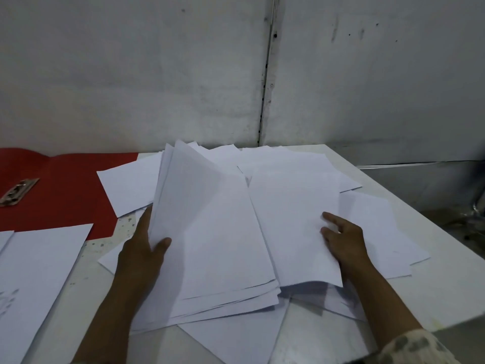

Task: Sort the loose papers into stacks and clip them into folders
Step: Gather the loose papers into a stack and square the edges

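1. Nearest the camera, at six o'clock, a single white sheet [236, 345] lay flat on the table [393, 164], partly under the heap above it.
2. At the centre, a lifted batch of papers [215, 232] stood tilted, its far edge raised toward twelve o'clock and its near edges fanned unevenly.
3. At eight o'clock the left hand [141, 248] gripped that batch by its left edge, thumb curled over the front and the other fingers hidden behind the sheets.
4. At three o'clock the right hand [343, 240] rested on a loose top sheet [294, 222], its fingers spread and nearly straight, pressing rather than pinching as far as the view allowed.
5. More loose papers [372, 222] sprawled around from one to four o'clock, overlapping at odd angles.
6. At ten o'clock an open red folder [65, 185] lay on the table with its metal clip [18, 191] bare; a separate white stack [42, 271] sat at eight o'clock, just touching the folder's near edge.
7. Judging from this, the step in hand was gathering loose sheets into one batch; clipping had not yet begun.
8. The next move likely called for drawing the right-hand sheet onto the batch, then squaring the ragged edges before it went toward the folder.
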Motion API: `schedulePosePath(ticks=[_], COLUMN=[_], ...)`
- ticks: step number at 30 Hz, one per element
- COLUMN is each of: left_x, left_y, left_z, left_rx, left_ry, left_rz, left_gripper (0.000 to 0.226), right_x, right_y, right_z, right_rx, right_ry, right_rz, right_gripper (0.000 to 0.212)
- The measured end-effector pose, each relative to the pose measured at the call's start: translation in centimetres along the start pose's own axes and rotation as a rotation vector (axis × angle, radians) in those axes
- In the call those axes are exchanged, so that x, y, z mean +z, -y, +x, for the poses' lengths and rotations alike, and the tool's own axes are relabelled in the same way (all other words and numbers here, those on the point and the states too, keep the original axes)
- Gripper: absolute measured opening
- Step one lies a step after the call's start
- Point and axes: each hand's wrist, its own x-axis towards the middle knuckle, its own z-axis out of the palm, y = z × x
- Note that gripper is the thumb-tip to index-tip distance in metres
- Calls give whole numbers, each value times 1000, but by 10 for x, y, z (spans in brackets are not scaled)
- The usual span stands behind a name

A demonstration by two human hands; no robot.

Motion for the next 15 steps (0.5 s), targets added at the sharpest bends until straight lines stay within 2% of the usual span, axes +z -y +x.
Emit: schedulePosePath(ticks=[7,12,15], left_x=[-18,-22,-23], left_y=[4,9,12], left_z=[2,4,6], left_rx=[20,-21,-38], left_ry=[-80,-101,-107], left_rz=[151,224,237], left_gripper=[60,57,57], right_x=[-2,0,2], right_y=[-11,-12,-9], right_z=[23,34,36], right_rx=[88,153,170], right_ry=[-245,-337,-334], right_rz=[205,340,340], right_gripper=[40,42,42])
